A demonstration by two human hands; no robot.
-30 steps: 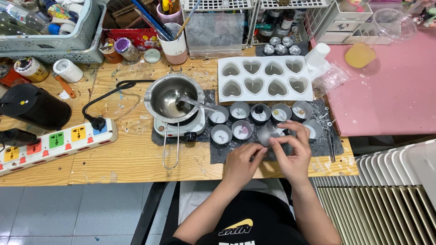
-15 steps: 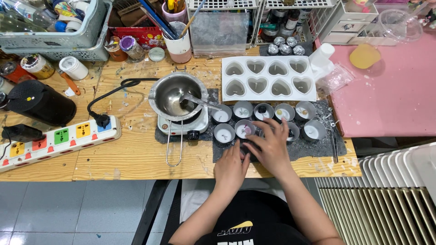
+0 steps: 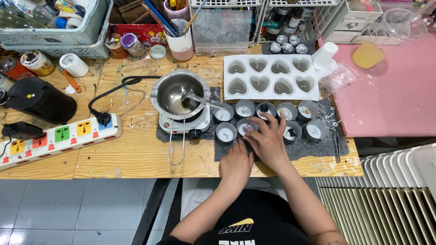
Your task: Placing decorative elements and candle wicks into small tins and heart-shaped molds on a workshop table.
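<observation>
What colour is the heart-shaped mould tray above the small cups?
White: the heart mould tray shows best in the head view, its only view.

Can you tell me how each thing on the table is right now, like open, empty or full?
Metal pot: on the small hotplate, spoon inside, nearly empty.
Heart mould: cavities filled, pale.
Small metal cups: upright, open on the dark mat.
Power strip: one black plug in.
Left hand: flat on the mat's edge.
Right hand: fingers over the cups.

Candle-making workshop: heart mould (image 3: 270, 77), melting pot (image 3: 178, 95)
</observation>
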